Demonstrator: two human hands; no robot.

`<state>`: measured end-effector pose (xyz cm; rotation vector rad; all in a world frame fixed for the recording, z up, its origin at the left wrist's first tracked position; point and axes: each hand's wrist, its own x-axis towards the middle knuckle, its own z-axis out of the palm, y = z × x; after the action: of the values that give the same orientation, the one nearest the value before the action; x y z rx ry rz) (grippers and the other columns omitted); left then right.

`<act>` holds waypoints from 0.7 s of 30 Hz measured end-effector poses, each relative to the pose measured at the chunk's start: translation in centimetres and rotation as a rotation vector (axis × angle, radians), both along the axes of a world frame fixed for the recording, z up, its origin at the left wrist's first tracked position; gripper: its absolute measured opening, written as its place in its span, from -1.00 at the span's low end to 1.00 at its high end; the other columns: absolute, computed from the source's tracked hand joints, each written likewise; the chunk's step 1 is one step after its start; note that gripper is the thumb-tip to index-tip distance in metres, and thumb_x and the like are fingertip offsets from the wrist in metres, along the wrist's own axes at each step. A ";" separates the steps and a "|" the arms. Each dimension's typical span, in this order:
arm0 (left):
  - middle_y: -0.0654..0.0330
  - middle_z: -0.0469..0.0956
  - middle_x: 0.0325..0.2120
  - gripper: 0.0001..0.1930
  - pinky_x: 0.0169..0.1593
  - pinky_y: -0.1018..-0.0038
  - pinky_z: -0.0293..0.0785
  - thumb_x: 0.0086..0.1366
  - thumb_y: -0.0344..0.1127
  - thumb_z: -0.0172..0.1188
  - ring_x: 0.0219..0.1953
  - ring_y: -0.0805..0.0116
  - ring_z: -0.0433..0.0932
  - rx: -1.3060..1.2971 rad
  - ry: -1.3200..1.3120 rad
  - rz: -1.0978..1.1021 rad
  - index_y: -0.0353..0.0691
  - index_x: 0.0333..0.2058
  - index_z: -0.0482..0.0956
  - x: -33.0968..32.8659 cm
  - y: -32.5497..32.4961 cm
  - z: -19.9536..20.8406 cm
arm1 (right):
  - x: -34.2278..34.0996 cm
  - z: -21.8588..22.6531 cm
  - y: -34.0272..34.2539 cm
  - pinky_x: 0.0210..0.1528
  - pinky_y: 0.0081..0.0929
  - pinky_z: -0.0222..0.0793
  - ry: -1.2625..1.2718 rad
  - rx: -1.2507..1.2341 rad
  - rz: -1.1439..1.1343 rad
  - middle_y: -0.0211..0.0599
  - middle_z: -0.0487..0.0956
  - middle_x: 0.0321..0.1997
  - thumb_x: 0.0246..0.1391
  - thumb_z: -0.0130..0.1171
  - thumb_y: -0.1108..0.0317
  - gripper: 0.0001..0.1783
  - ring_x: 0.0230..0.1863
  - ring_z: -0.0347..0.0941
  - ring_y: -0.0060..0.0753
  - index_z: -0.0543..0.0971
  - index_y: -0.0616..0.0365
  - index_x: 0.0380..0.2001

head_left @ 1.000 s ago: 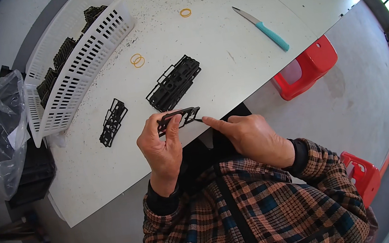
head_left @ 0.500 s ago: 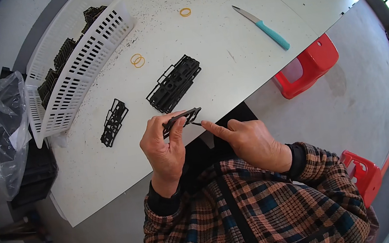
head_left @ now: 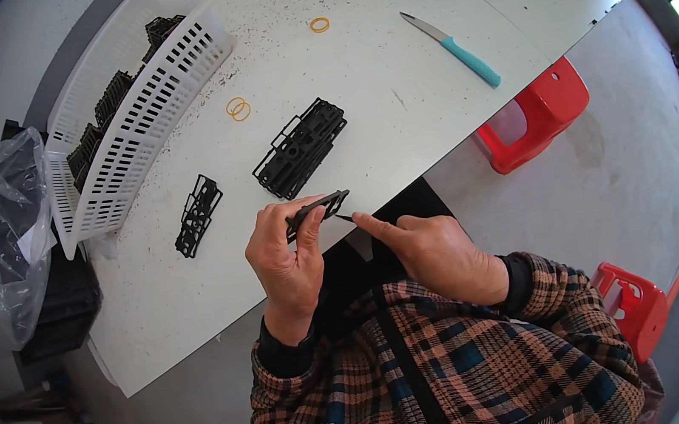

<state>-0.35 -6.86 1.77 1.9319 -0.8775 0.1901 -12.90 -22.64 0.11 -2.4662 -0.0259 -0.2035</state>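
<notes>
Head view: left fisheye of a head-worn pair, upright. Faces down from above the plaid jacket; left hand and right hand close below. Covers table from near-left corner along near edge, bowed toward rim.

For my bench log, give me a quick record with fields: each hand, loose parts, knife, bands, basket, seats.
Left hand: pinching a black frame
Right hand: index finger toward that frame; thin dark piece at its fingertip, kind unclear
Loose parts: black stack beyond the left hand; smaller black part to its left
Knife: teal handle, lying on the table, blade pointing away
Bands: yellow, in two spots
Basket: white, dark pieces inside
Seats: two red stools, right side
</notes>
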 end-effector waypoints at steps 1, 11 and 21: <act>0.20 0.61 -0.40 -0.91 -0.33 0.52 0.48 0.21 -0.46 0.27 -0.39 0.32 0.54 0.007 -0.005 0.002 -0.27 -0.32 0.56 0.0 0.0 -0.1 | -0.1 -0.2 0.2 -0.55 -0.32 0.32 0.004 0.004 0.000 -0.30 0.36 -0.62 -0.05 0.09 0.61 -0.32 -0.64 0.35 -0.28 0.39 -0.02 0.22; 0.17 0.62 -0.43 -0.94 -0.29 0.56 0.48 0.28 -0.47 0.21 -0.41 0.44 0.55 -0.139 0.125 0.088 -0.34 -0.32 0.54 0.1 0.0 -0.9 | 0.0 -0.5 -0.2 -0.51 -0.29 0.36 0.042 0.076 -0.128 -0.23 0.38 -0.62 0.04 0.06 0.61 -0.40 -0.61 0.39 -0.22 0.40 0.07 0.20; 0.18 0.59 -0.46 -0.83 -0.25 0.54 0.41 0.36 -0.33 0.15 -0.41 0.49 0.48 -0.664 0.458 0.157 -0.33 -0.33 0.49 -0.3 1.8 0.6 | 2.1 0.6 -4.6 -0.37 -0.33 0.41 -0.180 -0.125 -0.334 -0.08 0.49 -0.35 0.04 0.03 0.70 -0.39 -0.41 0.48 -0.10 0.38 0.13 0.21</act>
<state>-0.61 -5.05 2.36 1.3340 -0.2959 0.1042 -10.77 -27.27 0.68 -2.5557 0.3064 -0.5829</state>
